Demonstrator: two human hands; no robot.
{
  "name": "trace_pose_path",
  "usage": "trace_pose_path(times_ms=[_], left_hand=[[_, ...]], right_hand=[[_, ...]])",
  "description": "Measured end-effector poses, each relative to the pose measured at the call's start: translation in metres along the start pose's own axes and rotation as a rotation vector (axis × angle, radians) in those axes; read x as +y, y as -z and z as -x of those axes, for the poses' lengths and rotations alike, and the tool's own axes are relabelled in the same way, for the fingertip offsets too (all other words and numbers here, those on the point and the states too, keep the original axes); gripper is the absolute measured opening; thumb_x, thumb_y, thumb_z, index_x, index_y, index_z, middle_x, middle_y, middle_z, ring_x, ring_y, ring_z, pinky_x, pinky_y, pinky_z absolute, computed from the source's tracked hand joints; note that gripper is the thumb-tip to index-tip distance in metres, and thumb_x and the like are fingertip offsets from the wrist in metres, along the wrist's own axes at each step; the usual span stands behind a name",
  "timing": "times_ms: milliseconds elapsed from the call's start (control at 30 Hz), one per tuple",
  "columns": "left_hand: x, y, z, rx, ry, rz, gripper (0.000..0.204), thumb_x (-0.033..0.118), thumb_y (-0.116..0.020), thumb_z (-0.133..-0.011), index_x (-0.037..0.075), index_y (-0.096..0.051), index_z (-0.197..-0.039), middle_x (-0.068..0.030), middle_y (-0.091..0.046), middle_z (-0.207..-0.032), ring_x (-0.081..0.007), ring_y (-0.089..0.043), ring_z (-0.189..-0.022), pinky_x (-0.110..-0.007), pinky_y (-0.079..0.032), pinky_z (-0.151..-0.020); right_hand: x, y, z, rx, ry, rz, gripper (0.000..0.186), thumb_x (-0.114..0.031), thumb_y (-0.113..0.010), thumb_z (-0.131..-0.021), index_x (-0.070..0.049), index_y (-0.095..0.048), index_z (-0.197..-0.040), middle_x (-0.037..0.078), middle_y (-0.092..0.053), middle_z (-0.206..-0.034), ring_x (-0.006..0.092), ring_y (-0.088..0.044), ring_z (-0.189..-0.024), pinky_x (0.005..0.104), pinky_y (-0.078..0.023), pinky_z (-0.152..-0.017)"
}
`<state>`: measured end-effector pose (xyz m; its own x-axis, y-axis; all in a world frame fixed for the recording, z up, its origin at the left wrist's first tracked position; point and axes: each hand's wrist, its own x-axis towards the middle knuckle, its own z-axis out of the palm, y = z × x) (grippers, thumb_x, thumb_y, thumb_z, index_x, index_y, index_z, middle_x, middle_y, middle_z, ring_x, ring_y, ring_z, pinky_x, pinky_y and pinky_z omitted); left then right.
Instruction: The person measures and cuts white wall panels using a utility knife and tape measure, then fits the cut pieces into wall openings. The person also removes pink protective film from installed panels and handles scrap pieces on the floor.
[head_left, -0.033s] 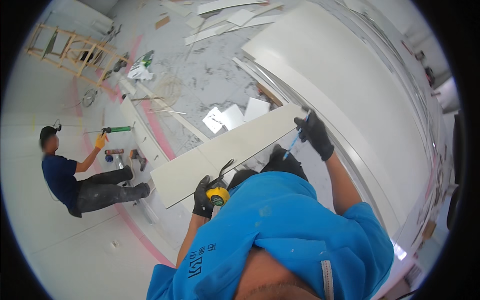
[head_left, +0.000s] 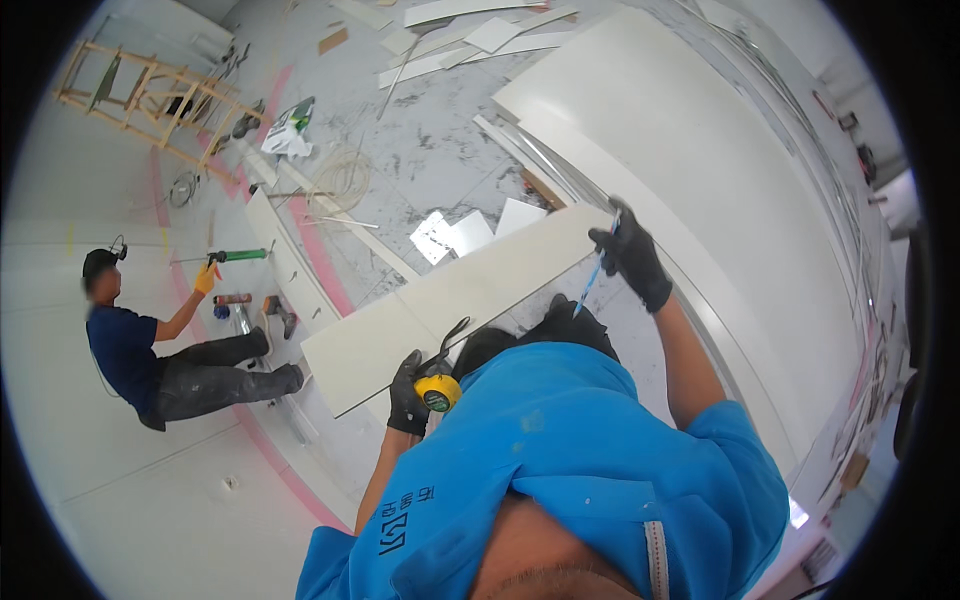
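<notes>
My left hand (head_left: pixel 406 402), in a black glove, is closed round a yellow tape measure (head_left: pixel 437 393) with a dark wrist strap. It is also at the near edge of a long off-white panel (head_left: pixel 440 290), close to the panel's left end. The panel slants up to the right in front of my legs. By its right end, my gloved right hand (head_left: pixel 632 258) is closed on a slim blue-and-white pencil (head_left: pixel 591 282), which points down toward my thigh. Whether this hand also touches the panel, I cannot tell.
A large stack of pale sheets (head_left: pixel 690 170) lies at right. Small white offcuts (head_left: pixel 470 232) lie beyond the panel, and more strips (head_left: pixel 470 50) farther off. At left, a co-worker (head_left: pixel 125 345) sits holding a green caulking gun (head_left: pixel 242 255). A wooden frame (head_left: pixel 150 100) stands behind.
The surroundings have shifted slightly in view. My right hand sits a touch farther right and keeps the pencil; my left hand still holds the tape measure.
</notes>
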<state>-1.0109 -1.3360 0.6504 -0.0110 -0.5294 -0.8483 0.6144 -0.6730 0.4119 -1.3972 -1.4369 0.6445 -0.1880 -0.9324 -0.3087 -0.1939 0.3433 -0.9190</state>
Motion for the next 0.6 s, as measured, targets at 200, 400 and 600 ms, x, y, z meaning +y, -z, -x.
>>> trace_pose_path(times_ms=[200,400,600], left_hand=[[0.082,-0.052,-0.07,0.032,-0.106,-0.091,0.027,0.03,-0.053,-0.093,0.006,-0.056,-0.081,-0.0103,-0.06,-0.065,-0.0217,-0.061,-0.059,-0.033,-0.052,-0.057],[0.181,-0.101,-0.171,0.024,-0.116,-0.167,0.027,0.031,-0.054,-0.092,0.006,-0.058,-0.082,-0.0083,-0.056,-0.058,-0.0191,-0.055,-0.052,-0.031,-0.047,-0.051],[0.303,-0.17,-0.22,0.037,0.069,-0.431,0.035,0.036,-0.054,-0.092,0.007,-0.059,-0.073,-0.009,-0.057,-0.058,-0.0201,-0.057,-0.051,-0.03,-0.047,-0.05]], right_hand=[[-0.116,-0.023,-0.144,-0.251,0.171,-0.13,0.05,-0.025,-0.059,-0.089,0.0,-0.043,-0.128,0.008,-0.058,-0.066,0.0137,-0.058,-0.05,0.0267,-0.046,-0.048],[-0.191,-0.079,-0.246,-0.187,0.151,-0.573,0.023,-0.025,-0.052,-0.096,-0.002,-0.054,-0.101,0.007,-0.057,-0.065,0.0131,-0.058,-0.052,0.0234,-0.045,-0.048],[-0.264,-0.115,-0.292,-0.187,0.293,-1.173,0.026,-0.023,-0.054,-0.095,0.0,-0.059,-0.107,0.008,-0.06,-0.072,0.0128,-0.057,-0.055,0.0249,-0.046,-0.049]])
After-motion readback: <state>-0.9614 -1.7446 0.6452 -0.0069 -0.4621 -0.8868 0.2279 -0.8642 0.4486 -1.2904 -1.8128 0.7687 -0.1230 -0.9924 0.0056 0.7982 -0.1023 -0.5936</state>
